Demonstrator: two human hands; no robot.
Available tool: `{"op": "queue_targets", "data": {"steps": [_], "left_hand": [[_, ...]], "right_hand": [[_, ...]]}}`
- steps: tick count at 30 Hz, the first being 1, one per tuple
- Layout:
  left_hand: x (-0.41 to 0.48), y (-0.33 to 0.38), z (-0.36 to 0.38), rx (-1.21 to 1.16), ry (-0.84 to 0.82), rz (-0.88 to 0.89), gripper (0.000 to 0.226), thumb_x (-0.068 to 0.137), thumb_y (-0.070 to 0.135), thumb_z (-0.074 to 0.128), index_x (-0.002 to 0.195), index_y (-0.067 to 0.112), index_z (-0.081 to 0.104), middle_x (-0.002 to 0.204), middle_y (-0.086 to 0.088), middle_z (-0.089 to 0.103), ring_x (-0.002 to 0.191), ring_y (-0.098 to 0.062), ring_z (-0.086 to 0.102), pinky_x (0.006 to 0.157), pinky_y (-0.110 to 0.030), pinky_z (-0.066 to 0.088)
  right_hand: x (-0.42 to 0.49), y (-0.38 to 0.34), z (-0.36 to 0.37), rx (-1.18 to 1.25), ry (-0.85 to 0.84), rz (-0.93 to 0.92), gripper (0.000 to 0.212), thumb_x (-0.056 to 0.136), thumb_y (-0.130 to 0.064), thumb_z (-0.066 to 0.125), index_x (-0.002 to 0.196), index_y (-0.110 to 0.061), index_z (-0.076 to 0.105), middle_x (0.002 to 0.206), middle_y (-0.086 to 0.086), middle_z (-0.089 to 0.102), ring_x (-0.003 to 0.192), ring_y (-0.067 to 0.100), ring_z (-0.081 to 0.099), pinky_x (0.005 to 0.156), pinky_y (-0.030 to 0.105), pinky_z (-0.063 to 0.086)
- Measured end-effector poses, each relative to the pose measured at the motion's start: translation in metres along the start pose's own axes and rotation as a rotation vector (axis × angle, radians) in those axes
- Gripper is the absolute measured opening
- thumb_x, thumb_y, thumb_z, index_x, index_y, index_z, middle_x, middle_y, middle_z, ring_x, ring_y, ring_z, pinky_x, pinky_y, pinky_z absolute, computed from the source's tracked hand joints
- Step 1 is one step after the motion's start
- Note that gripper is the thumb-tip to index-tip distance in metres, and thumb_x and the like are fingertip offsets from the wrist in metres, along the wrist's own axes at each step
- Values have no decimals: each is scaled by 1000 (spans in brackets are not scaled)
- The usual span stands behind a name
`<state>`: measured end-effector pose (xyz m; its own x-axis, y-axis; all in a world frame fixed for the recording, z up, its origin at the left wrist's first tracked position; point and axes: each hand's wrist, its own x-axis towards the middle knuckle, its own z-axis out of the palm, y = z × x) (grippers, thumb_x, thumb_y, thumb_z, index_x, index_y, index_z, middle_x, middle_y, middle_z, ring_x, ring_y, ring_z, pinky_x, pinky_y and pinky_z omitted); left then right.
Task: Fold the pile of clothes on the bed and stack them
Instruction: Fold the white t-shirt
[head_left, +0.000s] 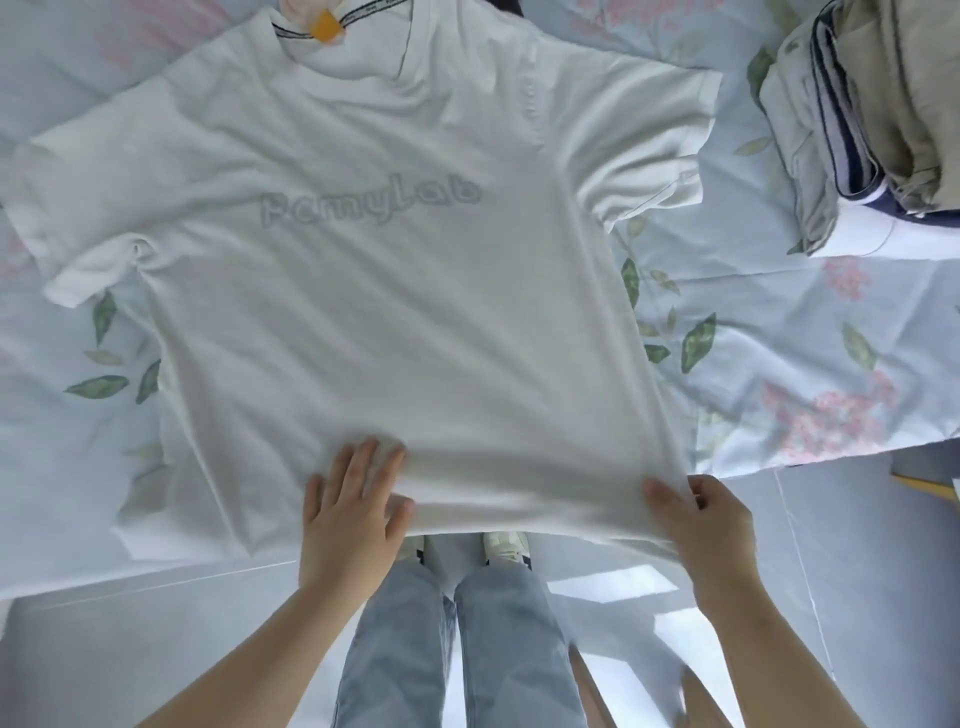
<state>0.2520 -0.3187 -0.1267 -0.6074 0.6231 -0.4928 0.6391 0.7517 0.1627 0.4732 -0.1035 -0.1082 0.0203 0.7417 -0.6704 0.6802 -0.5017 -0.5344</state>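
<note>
A white T-shirt (374, 291) with pale raised lettering lies spread flat on the bed, collar away from me, both short sleeves out to the sides. Its hem hangs over the bed's near edge. My left hand (353, 509) lies flat on the hem left of centre, fingers straight and spread. My right hand (701, 525) pinches the hem's right corner between thumb and fingers. A stack of folded clothes (878, 119) in beige, grey and navy sits at the far right of the bed.
The bed has a pale blue floral sheet (779, 332). An orange tag (324, 26) shows at the collar. My legs in blue jeans (457, 639) stand on the glossy floor below the bed's edge.
</note>
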Motion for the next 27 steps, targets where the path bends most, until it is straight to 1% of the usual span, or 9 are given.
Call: {"op": "queue_targets", "data": {"steps": [3,6,9,12,14,17,21,24,27], "left_hand": [[-9,5,7,-41,32,-56,56,96,40,42,148,32,23,158,3,14,146,-20,7,115,-40,10],[-19,8,13,-192,156,-216,54,92,30,56,143,24,38,153,-4,28,141,-27,23,111,-42,20],[-26,7,18,-425,286,-559,54,86,26,64,135,20,44,144,-9,35,129,-34,33,103,-48,29],[-23,-8,14,-662,425,-947,70,81,32,68,140,19,34,146,-12,28,127,-37,32,103,-50,28],[-20,-28,11,-729,470,-1066,82,77,36,70,144,21,26,149,-8,24,128,-36,30,104,-49,27],[-20,-56,8,-716,367,-1029,79,76,41,69,142,25,28,142,-5,37,125,-35,34,101,-49,28],[-25,-78,5,-698,224,-771,22,82,37,65,97,25,55,94,3,63,96,-27,55,93,-45,40],[-27,-92,4,-778,325,-781,23,85,32,63,105,21,59,115,-6,55,108,-32,50,92,-43,43],[-25,-102,-5,-990,524,-1013,65,82,26,68,138,23,34,144,-6,29,127,-32,36,99,-46,38]], "right_hand": [[11,2,11,-264,75,-62,10,84,-23,62,89,-19,54,74,-4,58,67,17,52,54,29,34],[6,0,31,-53,-7,23,28,81,-25,67,99,-14,49,82,-2,58,71,14,53,57,30,36],[-4,7,39,86,-93,89,33,78,-27,73,98,-16,49,85,-1,59,77,12,55,59,27,37],[-14,20,37,-35,-177,21,21,82,-26,71,84,-13,54,77,2,58,68,17,52,57,29,35],[-19,23,35,-26,-164,-26,16,84,-19,68,76,-11,56,68,2,53,62,18,45,54,30,32],[-27,17,38,101,-119,0,9,83,-13,65,79,-17,58,72,1,57,64,15,49,56,27,37],[-37,11,49,213,-209,33,23,80,-12,72,97,-17,57,87,3,64,77,21,61,69,34,49],[-42,4,54,196,-267,51,22,79,-11,74,97,-16,62,88,5,69,81,22,64,75,33,49],[-42,-2,55,206,-188,55,18,78,-13,74,92,-13,62,84,3,67,79,22,62,67,28,46]]}}
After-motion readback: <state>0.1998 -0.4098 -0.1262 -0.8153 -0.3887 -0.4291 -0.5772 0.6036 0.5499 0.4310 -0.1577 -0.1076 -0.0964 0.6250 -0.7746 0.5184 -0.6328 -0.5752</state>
